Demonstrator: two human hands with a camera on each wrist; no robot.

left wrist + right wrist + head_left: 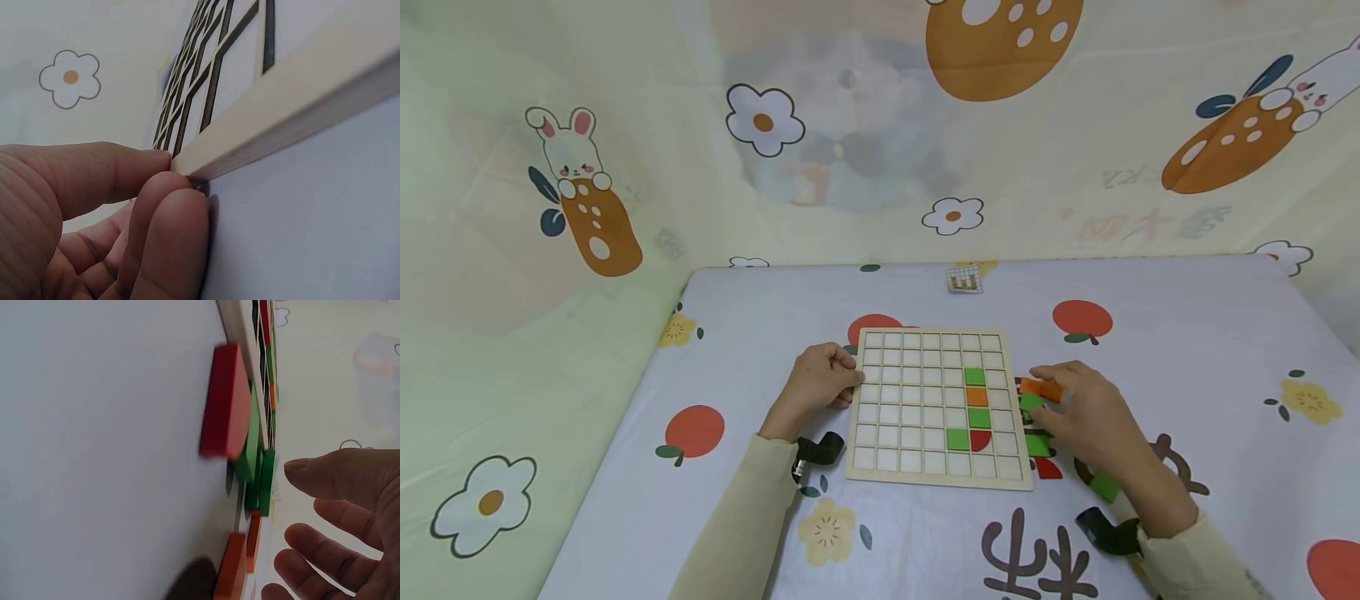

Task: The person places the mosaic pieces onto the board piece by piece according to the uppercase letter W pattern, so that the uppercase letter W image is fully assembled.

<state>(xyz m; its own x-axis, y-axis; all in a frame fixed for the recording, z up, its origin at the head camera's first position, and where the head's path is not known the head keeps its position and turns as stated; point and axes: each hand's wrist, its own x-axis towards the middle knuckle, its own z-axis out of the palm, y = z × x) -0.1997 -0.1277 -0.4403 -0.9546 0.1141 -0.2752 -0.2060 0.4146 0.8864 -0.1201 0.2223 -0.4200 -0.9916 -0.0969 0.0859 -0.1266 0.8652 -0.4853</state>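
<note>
My left hand [812, 383] pinches the left edge of a wooden grid board [911, 414], thumb on top and fingertips against its side in the left wrist view. In the board's cells lie green tiles [974, 377], an orange tile [976, 397] and a red quarter-round tile [981, 440]. My right hand [1086, 417] hovers over loose tiles beside the board's right edge, with its fingers spread and nothing held in the right wrist view. Below that hand are orange tiles [232, 565], green tiles [267, 481] and a red tile [226, 403].
Another green tile [1105, 486] lies under the right forearm. A small card with a grid pattern [964, 280] lies at the back of the table. The tablecloth [760, 350] has printed fruit and flowers, and a patterned curtain [865, 242] hangs behind it.
</note>
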